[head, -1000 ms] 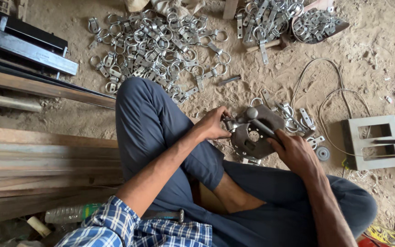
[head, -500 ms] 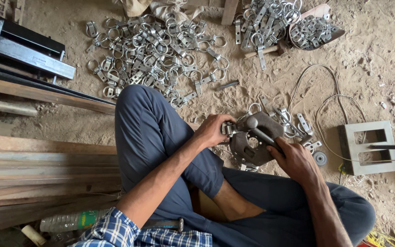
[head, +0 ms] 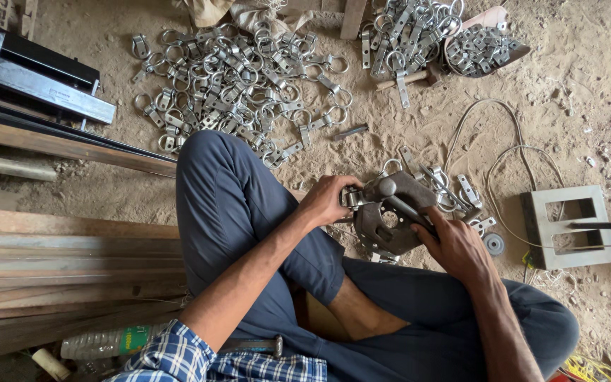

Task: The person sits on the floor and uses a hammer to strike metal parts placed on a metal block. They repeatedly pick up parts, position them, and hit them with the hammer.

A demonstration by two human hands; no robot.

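At the centre of the frame the left hand (head: 328,199) has its grip curled tight around a small metal piece (head: 352,199) at the left edge of a rusty round metal tool (head: 389,219), fingers folded over it and the thumb on top. The right hand (head: 457,247), just lower right of that, has its grip closed on the tool's dark handle (head: 408,210), which runs up and left to a rounded knob on top of the tool. The tool rests on the sandy floor (head: 588,106) just in front of the person's crossed legs in dark blue trousers (head: 235,205).

Around the tool, a few loose metal ring clamps (head: 454,185) lie touching or just beside it on its right. A small round wheel-like part (head: 493,244) lies near the right hand. Further right sits a pale rectangular frame (head: 567,226) with a thin cord looping up from it. In the upper middle of the frame a large heap of ring clamps (head: 235,78) is spread over the floor, and a second heap (head: 419,32) lies at the upper right. Wooden planks (head: 65,247) and dark metal bars (head: 37,85) fill the left side; a plastic bottle (head: 104,343) lies at the lower left.
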